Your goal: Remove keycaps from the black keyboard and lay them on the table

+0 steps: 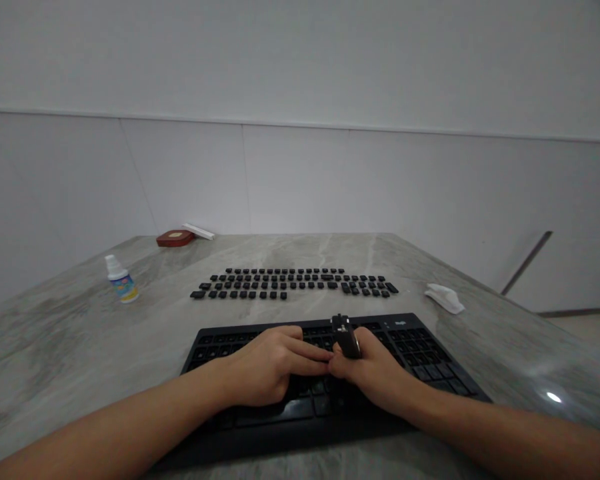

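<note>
A black keyboard (280,430) lies in front of me, and many of its key places show bare sockets, mostly in the upper rows and the number block. My right hand (367,367) is closed around a small dark tool with shiny metal parts (347,339), held over the keyboard's middle. Its exact kind is unclear. My left hand (270,363) rests on the keyboard with its fingers stretched toward the right, their tips meeting my right fingertips. What lies under those fingertips is hidden. Loose black keycaps (270,285) stand in neat rows behind the keyboard.
On the left stands a white spray bottle with a blue and yellow label (123,283). A red-brown box (175,238) and a white flat piece (199,231) lie at the back left. A crumpled white tissue (445,298) lies to the right on the marbled table (80,360).
</note>
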`<state>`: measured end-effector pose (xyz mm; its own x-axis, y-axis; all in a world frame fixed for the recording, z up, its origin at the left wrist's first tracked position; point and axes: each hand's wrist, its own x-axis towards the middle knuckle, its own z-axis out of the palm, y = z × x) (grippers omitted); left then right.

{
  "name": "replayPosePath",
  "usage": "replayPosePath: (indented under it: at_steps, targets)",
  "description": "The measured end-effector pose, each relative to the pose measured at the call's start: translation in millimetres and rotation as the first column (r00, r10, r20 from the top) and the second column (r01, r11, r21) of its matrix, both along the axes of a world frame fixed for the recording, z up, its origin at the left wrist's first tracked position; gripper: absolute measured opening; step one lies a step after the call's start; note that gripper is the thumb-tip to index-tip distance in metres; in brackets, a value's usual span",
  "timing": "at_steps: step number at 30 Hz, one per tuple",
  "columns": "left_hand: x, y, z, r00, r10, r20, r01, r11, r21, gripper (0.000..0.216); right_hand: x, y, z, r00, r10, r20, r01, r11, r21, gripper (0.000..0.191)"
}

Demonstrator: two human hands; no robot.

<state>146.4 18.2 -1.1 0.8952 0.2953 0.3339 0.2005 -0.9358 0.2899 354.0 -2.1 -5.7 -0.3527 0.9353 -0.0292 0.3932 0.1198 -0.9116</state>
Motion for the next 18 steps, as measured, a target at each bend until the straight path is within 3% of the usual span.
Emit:
replayPosePath:
  at_steps: [7, 18]
  targets:
    - [1.5, 0.1, -0.8, 1.0, -0.004, 0.007, 0.004, 1.0, 0.003, 0.068, -3.1, -3.5, 0.8, 0.995, 0.029, -0.099, -0.023, 0.998, 0.059, 0.03]
    - [-0.6, 2.2, -2.7, 1.0, -0.007, -0.02, 0.008, 1.0, 0.017, 0.064, -2.6, -4.4, -2.3, 0.999, -0.006, -0.043, 0.01, 0.995, 0.1, 0.027]
